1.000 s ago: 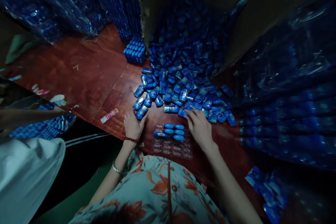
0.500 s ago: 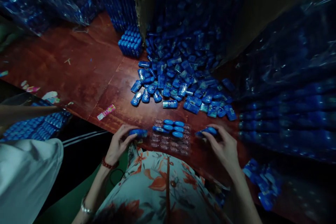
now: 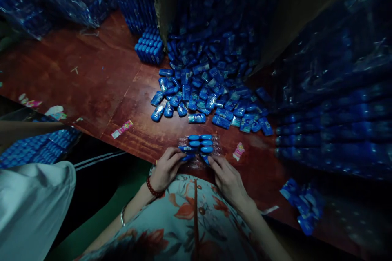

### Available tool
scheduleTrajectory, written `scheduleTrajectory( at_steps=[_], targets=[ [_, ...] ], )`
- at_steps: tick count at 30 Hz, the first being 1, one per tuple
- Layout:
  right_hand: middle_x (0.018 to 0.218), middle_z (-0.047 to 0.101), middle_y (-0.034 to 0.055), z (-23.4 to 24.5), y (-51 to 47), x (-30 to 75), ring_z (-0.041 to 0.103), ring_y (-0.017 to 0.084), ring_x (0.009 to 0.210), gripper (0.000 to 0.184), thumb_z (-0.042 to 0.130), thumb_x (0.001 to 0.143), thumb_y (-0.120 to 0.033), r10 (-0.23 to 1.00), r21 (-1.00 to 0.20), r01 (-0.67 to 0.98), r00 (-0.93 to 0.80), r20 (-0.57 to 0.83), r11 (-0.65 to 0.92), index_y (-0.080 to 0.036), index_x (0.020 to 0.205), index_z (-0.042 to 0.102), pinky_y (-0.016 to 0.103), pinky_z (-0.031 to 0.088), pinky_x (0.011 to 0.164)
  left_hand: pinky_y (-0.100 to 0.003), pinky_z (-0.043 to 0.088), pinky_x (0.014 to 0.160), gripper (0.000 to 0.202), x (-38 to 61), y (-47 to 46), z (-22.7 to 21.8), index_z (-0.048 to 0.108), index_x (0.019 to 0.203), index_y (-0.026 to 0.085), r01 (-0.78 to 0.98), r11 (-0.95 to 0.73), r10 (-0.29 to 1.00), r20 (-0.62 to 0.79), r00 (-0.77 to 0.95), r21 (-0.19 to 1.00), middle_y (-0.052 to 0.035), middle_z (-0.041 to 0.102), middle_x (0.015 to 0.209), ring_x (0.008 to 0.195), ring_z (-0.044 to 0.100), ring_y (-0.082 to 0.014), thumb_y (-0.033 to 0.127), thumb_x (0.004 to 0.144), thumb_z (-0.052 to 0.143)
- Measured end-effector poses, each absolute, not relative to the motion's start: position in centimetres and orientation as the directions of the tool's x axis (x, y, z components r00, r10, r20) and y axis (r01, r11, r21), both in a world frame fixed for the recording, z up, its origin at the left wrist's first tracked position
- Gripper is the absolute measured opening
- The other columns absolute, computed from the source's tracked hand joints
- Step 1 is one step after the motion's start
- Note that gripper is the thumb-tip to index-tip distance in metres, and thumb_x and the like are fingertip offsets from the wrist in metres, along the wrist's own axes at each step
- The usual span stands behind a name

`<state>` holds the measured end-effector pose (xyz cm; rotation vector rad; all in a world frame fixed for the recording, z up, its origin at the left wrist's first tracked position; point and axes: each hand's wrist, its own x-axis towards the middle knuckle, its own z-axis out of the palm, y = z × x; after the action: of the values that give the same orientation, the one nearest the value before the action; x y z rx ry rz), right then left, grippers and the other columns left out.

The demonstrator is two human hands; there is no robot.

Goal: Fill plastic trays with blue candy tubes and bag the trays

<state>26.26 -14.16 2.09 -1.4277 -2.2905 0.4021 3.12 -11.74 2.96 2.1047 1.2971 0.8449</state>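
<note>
A clear ridged plastic sheet or tray point(image 3: 216, 140) lies at the table's near edge, in front of my body. Several blue shrink-wrapped packs point(image 3: 206, 143) with rounded tops stand on it in two columns. My left hand point(image 3: 168, 168) pinches a blue pack point(image 3: 188, 157) at the sheet's left side, close to another labelled pack point(image 3: 184, 148). From the right, my right hand point(image 3: 227, 176) grips a second blue pack point(image 3: 204, 158) over the sheet's near part. My fingers partly cover both held packs.
A heap of loose blue packs point(image 3: 196, 98) spills from a dark cardboard box point(image 3: 162, 4). A block of upright packs point(image 3: 149, 47) stands beside it. Film-wrapped stacks point(image 3: 330, 130) rise at right. Pink wrappers point(image 3: 122, 129) lie about. Another person's sleeve point(image 3: 36, 200) shows at left.
Both hands have moved inward, bringing their blue packs from either side to the clear sheet. The packs on the sheet now line up more evenly. A pink wrapper shows at right.
</note>
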Motion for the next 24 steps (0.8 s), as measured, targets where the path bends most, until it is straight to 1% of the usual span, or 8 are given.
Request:
scheduleTrajectory(
  at_steps=[6,8,11,13,15,18,21,24],
  targets=[
    [0.100,0.062,0.0100,4.5,-13.3,25.2,0.059,0.021,0.092,0.039,0.043,0.083,-0.003,0.886,-0.327,0.837,-0.464,0.003,0.439,-0.017,0.117,0.056,0.033,0.052,0.078,-0.026,0.051,0.077,0.020,3.9,-12.0,2.7,0.058,0.104,0.018,0.592,-0.469,0.875,0.251,0.415,0.655,-0.0080,0.058,0.097,0.091,0.056,-0.0152,0.016,0.091,0.043],
    [0.103,0.061,0.0096,4.7,-13.2,25.3,0.058,0.021,0.094,0.040,0.043,0.082,-0.003,0.888,-0.338,0.838,-0.459,-0.014,0.428,-0.019,0.116,0.056,0.033,0.051,0.079,-0.026,0.051,0.078,0.016,3.4,-12.1,3.2,0.057,0.101,0.018,0.590,-0.386,0.916,0.221,0.334,0.710,-0.0075,0.057,0.098,0.091,0.057,-0.0150,0.018,0.090,0.047],
    [0.099,0.061,0.0075,4.5,-13.0,25.7,0.060,0.018,0.087,0.039,0.043,0.083,-0.004,0.899,-0.396,0.831,-0.437,-0.028,0.392,-0.022,0.116,0.056,0.029,0.051,0.071,-0.026,0.050,0.075,0.010,1.8,-12.4,3.5,0.058,0.092,0.018,0.573,-0.193,0.973,0.078,0.219,0.796,-0.0047,0.060,0.089,0.083,0.059,-0.0147,0.024,0.086,0.053],
    [0.094,0.061,0.0060,4.5,-13.0,25.7,0.060,0.017,0.082,0.038,0.042,0.084,-0.005,0.904,-0.417,0.828,-0.426,-0.031,0.376,-0.022,0.115,0.056,0.027,0.051,0.067,-0.026,0.050,0.071,0.014,0.2,-12.2,2.9,0.058,0.088,0.017,0.549,-0.039,0.995,-0.021,0.101,0.835,-0.0025,0.061,0.083,0.077,0.059,-0.0144,0.030,0.083,0.058],
    [0.091,0.062,0.0058,4.6,-13.0,25.5,0.060,0.016,0.079,0.037,0.042,0.083,-0.005,0.907,-0.408,0.833,-0.419,-0.027,0.373,-0.022,0.113,0.056,0.026,0.050,0.065,-0.026,0.049,0.070,0.021,-1.5,-11.6,1.8,0.058,0.090,0.017,0.500,0.125,0.989,-0.065,-0.135,0.857,-0.0012,0.061,0.081,0.074,0.059,-0.0145,0.036,0.079,0.060],
    [0.092,0.062,0.0071,4.9,-12.9,24.9,0.060,0.017,0.079,0.036,0.041,0.083,-0.004,0.909,-0.351,0.854,-0.416,-0.015,0.385,-0.021,0.111,0.058,0.026,0.049,0.064,-0.030,0.049,0.074,0.029,-3.1,-9.9,0.1,0.057,0.094,0.016,0.474,0.215,0.919,-0.013,-0.394,0.854,-0.0027,0.061,0.084,0.079,0.059,-0.0167,0.041,0.079,0.058],
    [0.090,0.062,0.0069,5.0,-12.6,24.8,0.060,0.018,0.078,0.034,0.042,0.084,-0.005,0.899,-0.340,0.846,-0.438,0.000,0.412,-0.021,0.110,0.058,0.026,0.050,0.062,-0.041,0.042,0.090,0.035,-2.6,-8.7,-0.2,0.057,0.107,0.017,0.690,0.108,0.925,0.183,-0.334,0.716,-0.0103,0.059,0.106,0.100,0.054,-0.0237,0.041,0.082,0.056],
    [0.088,0.062,0.0064,4.4,-12.7,25.2,0.061,0.017,0.077,0.027,0.041,0.089,-0.011,0.903,-0.437,0.804,-0.427,0.045,0.402,-0.020,0.108,0.059,0.026,0.052,0.064,-0.047,0.032,0.097,0.046,-0.5,-9.0,0.3,0.052,0.121,0.020,0.843,-0.125,0.963,0.268,-0.024,0.523,-0.0134,0.052,0.122,0.111,0.046,-0.0277,0.042,0.081,0.059]
  ],
)
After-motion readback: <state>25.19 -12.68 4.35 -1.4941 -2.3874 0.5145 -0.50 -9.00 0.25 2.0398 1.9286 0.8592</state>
